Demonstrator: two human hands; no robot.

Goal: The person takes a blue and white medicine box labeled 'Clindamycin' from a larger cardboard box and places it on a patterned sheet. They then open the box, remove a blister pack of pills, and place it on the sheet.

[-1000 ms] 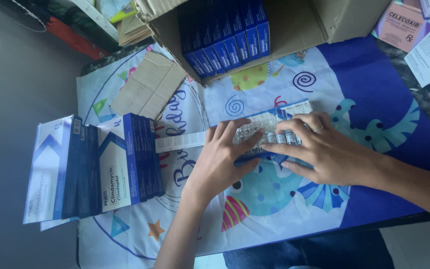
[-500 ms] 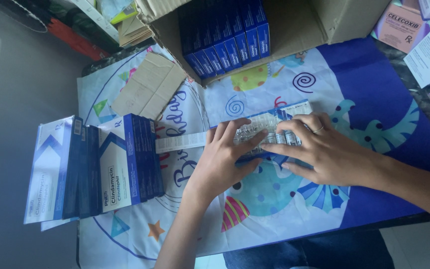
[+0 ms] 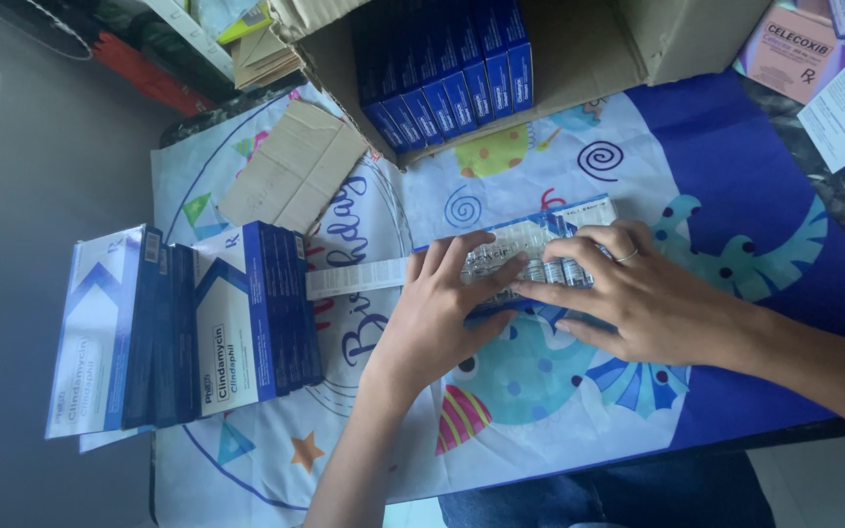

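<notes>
Hands stay pressed on blister tray

Left hand (image 3: pixel 437 318) and right hand (image 3: pixel 638 293), fingers spread, still flatten the tray (image 3: pixel 525 256) beside stacked blue-and-white boxes (image 3: pixel 188 328); nothing has shifted.

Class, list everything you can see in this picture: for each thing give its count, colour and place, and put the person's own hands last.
Tray of small vials: one, clear with blue edge, mid-table under both hands.
Folded paper slip: one, white, just beside the tray.
Standing boxes: one row, count unclear, blue and white, at the table's near end.
Cardboard carton: one, brown, open, at the top.
Boxes in carton: one row, dark blue, inside the carton.
Flat cardboard piece: one, brown, between carton and standing boxes.
Table cover: one, blue and white with cartoon prints.
Left hand: flat on the tray.
Right hand: flat on the tray, ring on one finger.
</notes>
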